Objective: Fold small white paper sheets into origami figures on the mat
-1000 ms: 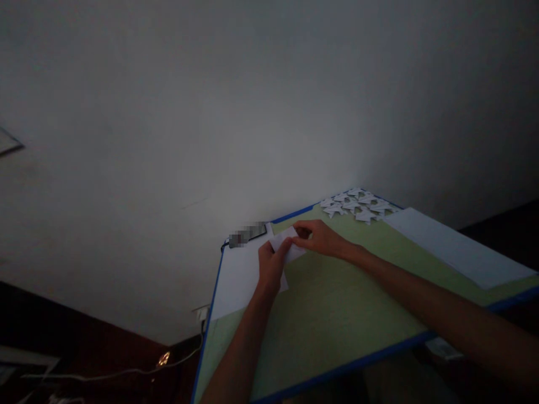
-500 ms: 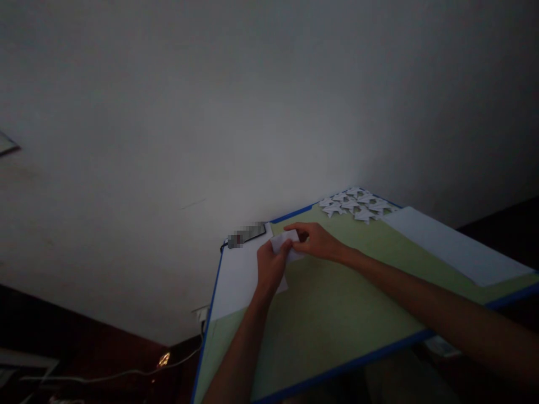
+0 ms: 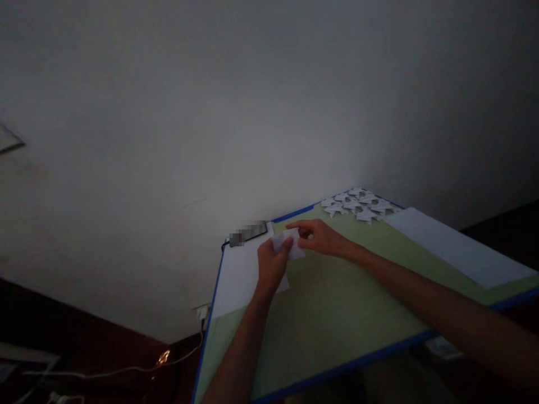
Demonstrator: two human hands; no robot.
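Observation:
A small folded piece of white paper (image 3: 289, 245) is pinched between my two hands near the far left of a green board with blue edging (image 3: 337, 314). My left hand (image 3: 272, 266) grips its near left side with thumb and curled fingers. My right hand (image 3: 320, 237) holds the far right side, fingertips closed on the paper's edge. Both hands hover just above the board, beside a stack of white sheets (image 3: 238, 275).
Several folded white paper shapes (image 3: 357, 205) lie at the board's far corner. A long white sheet (image 3: 455, 247) lies along the right side. A dark flat object (image 3: 248, 232) sits at the far edge. A pale wall rises behind; a cable (image 3: 126, 370) runs at lower left.
My right hand's fingers have shifted slightly along the paper's far edge, and the paper has turned a little between my hands. My left hand has stayed nearly in place.

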